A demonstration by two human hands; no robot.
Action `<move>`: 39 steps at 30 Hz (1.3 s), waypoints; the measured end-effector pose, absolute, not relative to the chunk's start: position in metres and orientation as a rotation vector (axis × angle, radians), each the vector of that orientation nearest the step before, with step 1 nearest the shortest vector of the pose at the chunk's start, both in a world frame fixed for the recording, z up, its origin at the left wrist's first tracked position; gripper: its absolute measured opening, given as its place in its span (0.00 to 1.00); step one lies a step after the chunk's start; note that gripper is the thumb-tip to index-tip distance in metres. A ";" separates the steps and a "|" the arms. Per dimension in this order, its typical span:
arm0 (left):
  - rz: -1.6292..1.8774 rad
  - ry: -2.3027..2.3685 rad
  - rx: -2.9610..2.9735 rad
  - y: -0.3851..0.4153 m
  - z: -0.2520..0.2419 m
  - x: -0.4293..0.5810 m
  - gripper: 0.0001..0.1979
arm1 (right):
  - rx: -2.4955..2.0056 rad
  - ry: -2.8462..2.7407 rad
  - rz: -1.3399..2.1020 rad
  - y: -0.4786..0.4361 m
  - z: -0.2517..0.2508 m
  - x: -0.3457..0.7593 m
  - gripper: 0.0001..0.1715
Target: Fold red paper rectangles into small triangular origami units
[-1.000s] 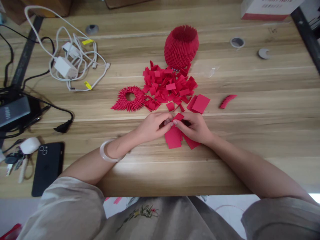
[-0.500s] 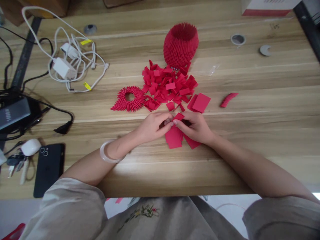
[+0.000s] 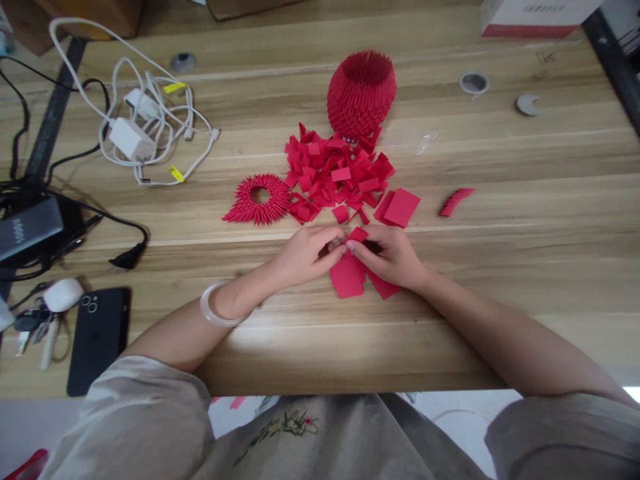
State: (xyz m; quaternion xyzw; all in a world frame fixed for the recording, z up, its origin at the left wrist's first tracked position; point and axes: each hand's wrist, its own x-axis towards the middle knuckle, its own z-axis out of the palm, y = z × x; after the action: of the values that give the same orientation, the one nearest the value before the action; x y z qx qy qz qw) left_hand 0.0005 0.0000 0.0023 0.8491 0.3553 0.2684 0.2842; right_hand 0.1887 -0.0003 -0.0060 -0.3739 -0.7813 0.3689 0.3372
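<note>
From where I stand, left to right, everything referenced to the loose red pile (image 3: pixel 330 170) on the table (image 3: pixel 525 267). Spiky red ring (image 3: pixel 245 200): just left of pile. Left hand (image 3: pixel 310 253): near side of pile, thumb and forefinger pinched on one end of a small red paper piece (image 3: pixel 357 234). Piece: just in front of pile, long axis slanting up-right, free end aimed at pile's right half. Key relation: neither hand is nearer; thumb tips meet at its lower-left end. Right hand (image 3: pixel 395 257): front-right of pile, thumb pressed on same piece, fingers curled, undersides hidden. Flat red sheets (image 3: pixel 346 279): in front of pile, partly under both hands.
</note>
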 end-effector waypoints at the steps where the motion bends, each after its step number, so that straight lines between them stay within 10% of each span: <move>1: 0.718 0.952 2.272 0.000 0.002 0.000 0.07 | -0.972 -2.037 0.957 0.000 -0.006 0.189 0.18; 39: 0.723 0.953 2.278 0.000 0.002 0.000 0.07 | -0.925 -2.052 0.956 0.001 -0.006 0.189 0.17</move>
State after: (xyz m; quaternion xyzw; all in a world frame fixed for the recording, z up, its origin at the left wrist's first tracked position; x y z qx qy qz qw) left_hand 0.0004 0.0000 0.0019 0.8498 0.3556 0.2698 0.2804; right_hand 0.1889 0.0005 -0.0060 -0.3555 -0.7889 0.3674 0.3411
